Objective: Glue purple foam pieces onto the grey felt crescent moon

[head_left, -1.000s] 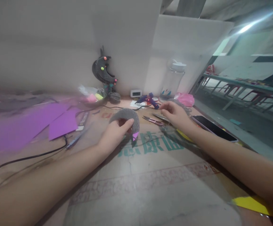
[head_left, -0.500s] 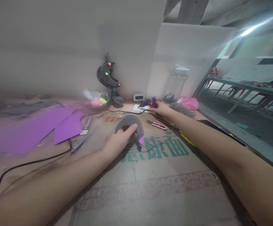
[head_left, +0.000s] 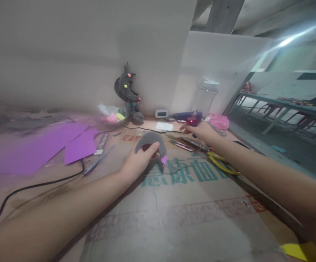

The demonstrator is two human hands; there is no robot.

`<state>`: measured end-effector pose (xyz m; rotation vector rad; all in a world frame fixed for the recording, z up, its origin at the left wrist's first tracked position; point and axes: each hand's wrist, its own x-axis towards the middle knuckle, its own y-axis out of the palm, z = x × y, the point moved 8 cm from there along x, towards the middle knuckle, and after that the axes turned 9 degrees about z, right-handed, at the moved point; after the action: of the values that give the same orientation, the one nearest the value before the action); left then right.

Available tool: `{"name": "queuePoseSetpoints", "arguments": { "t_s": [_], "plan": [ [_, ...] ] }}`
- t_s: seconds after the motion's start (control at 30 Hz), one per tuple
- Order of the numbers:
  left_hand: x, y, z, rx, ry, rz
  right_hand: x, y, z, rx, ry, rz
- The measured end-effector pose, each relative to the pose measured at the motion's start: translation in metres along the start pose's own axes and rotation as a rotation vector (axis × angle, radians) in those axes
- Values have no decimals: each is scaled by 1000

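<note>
My left hand (head_left: 144,153) is closed on a grey, yarn-covered crescent (head_left: 152,138) with a bare purple tip, held just above the cardboard. Thumb and fingers pinch its inner curve. At the back of the table, my right hand (head_left: 197,128) is wrapped round the handle of a blue glue gun (head_left: 186,116) with a small red light on it. Its nozzle points left. Grey yarn (head_left: 218,129) lies partly hidden behind my right wrist. Pink-handled thread snips (head_left: 181,145) and yellow-handled scissors (head_left: 220,164) lie in front of that hand.
Purple sheets (head_left: 78,146), a pen (head_left: 94,165) and a black cable (head_left: 35,186) lie to the left. A dark crescent ornament (head_left: 125,88) stands by the wall, near a small digital display (head_left: 162,113). Behind the glue gun stands a clear bottle (head_left: 208,96), with a pink bag (head_left: 220,122) beside it.
My right hand has moved right with the glue gun, which has come off the white paper. More of the yellow-handled scissors shows. The left hand keeps the crescent in nearly the same place.
</note>
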<state>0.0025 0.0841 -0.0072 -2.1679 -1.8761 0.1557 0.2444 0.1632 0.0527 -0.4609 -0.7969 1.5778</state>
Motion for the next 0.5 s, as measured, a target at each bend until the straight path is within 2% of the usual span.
{"name": "queuePoseSetpoints", "arguments": {
  "t_s": [0.13,0.23,0.33,0.5],
  "plan": [
    [1,0,-2,-55,77,-17,-53,4,13,160,-146,0],
    [1,-2,-1,5,58,-17,-81,14,10,225,-150,36],
    [0,-4,-3,48,43,1,-99,21,8,169,-121,68],
    [-4,-7,-9,70,26,-14,-112,26,15,94,-176,87]
  ]
}}
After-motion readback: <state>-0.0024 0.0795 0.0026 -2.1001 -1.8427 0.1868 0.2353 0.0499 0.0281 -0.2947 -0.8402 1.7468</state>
